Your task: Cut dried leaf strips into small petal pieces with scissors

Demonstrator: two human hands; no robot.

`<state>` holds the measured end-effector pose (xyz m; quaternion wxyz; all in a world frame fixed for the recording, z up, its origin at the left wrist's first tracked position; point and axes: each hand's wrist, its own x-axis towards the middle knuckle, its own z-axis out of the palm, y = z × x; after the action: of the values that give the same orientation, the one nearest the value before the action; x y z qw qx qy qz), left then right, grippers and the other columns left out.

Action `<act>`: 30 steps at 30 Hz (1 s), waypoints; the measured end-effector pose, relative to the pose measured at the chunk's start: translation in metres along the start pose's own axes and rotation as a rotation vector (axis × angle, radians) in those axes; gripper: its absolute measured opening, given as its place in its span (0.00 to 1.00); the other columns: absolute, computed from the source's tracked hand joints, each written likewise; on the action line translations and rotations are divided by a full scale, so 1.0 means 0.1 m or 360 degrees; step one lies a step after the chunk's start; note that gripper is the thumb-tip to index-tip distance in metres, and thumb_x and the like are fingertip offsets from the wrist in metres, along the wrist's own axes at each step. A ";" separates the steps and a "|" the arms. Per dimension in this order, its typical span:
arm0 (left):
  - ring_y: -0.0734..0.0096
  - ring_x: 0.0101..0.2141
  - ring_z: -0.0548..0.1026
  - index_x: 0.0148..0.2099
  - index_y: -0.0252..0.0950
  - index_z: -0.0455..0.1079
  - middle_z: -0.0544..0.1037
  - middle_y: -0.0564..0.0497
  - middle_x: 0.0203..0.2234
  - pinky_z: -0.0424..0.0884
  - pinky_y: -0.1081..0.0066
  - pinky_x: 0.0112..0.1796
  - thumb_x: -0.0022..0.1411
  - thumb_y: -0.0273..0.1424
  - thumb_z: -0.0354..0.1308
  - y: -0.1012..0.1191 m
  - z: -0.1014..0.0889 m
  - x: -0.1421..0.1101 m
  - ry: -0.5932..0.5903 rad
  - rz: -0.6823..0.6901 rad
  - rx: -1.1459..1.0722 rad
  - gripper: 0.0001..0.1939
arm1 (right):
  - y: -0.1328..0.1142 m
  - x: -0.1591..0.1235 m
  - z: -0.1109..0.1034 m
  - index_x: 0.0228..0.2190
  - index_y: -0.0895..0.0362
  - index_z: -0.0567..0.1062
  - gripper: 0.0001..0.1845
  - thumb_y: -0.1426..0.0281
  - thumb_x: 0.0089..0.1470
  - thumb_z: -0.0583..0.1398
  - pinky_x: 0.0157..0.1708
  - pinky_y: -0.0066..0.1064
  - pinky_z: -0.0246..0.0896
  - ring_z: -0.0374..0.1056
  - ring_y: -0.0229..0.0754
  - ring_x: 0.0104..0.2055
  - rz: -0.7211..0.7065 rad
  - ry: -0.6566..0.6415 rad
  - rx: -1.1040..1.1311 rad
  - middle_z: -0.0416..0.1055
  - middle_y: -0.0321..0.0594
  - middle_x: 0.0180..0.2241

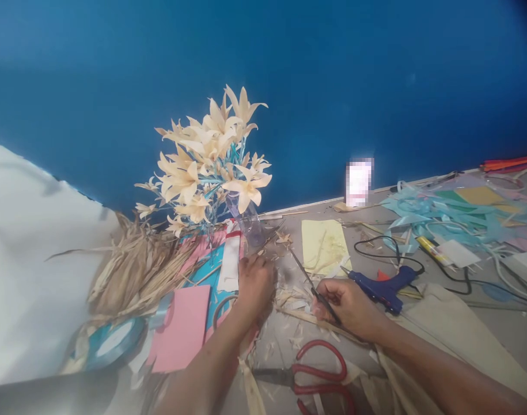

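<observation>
Blue wall [315, 98]; left hand [257, 280] palm-down, right hand [343, 304] gripping slim tool [305, 273].

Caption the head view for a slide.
Right hand holds a slim dark tool near a blue glue gun, cream flowers beyond.

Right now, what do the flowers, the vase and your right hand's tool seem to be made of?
Flowers: cream and matte, perhaps dried husk or paper, given their thin, curling look. Vase: see-through with a slight shine, so glass or clear plastic. Tool: dark, slim and straight; likely metal, finish unclear.
</observation>
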<state>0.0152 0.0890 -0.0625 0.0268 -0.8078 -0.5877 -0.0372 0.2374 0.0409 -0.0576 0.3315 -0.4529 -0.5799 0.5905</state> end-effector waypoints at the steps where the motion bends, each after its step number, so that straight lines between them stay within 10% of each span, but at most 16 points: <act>1: 0.53 0.44 0.71 0.35 0.36 0.74 0.78 0.42 0.35 0.59 0.54 0.47 0.62 0.23 0.51 0.00 0.01 -0.01 0.0007 0.0026 0.0017 0.11 | 0.00 0.00 0.00 0.19 0.56 0.68 0.18 0.60 0.42 0.68 0.22 0.26 0.51 0.56 0.36 0.24 -0.0002 -0.0009 -0.0007 0.66 0.34 0.20; 18: 0.56 0.44 0.73 0.40 0.37 0.72 0.79 0.44 0.37 0.60 0.58 0.48 0.65 0.33 0.53 0.06 -0.01 0.01 0.0053 0.0170 0.0074 0.08 | -0.04 -0.03 0.01 0.21 0.57 0.71 0.14 0.62 0.42 0.68 0.19 0.24 0.51 0.57 0.35 0.20 0.0088 -0.0037 0.0014 0.66 0.31 0.17; 30: 0.53 0.41 0.73 0.44 0.31 0.71 0.77 0.39 0.35 0.60 0.55 0.47 0.63 0.21 0.48 0.14 -0.04 0.01 0.0000 0.0225 0.0204 0.12 | -0.08 -0.03 0.00 0.21 0.57 0.70 0.10 0.66 0.44 0.65 0.20 0.25 0.51 0.59 0.35 0.21 0.0082 -0.0054 -0.0085 0.66 0.32 0.18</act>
<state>0.0286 0.0858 -0.0584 0.0810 -0.8439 -0.5304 0.0025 0.2373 0.0387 -0.0488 0.2940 -0.4663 -0.5892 0.5907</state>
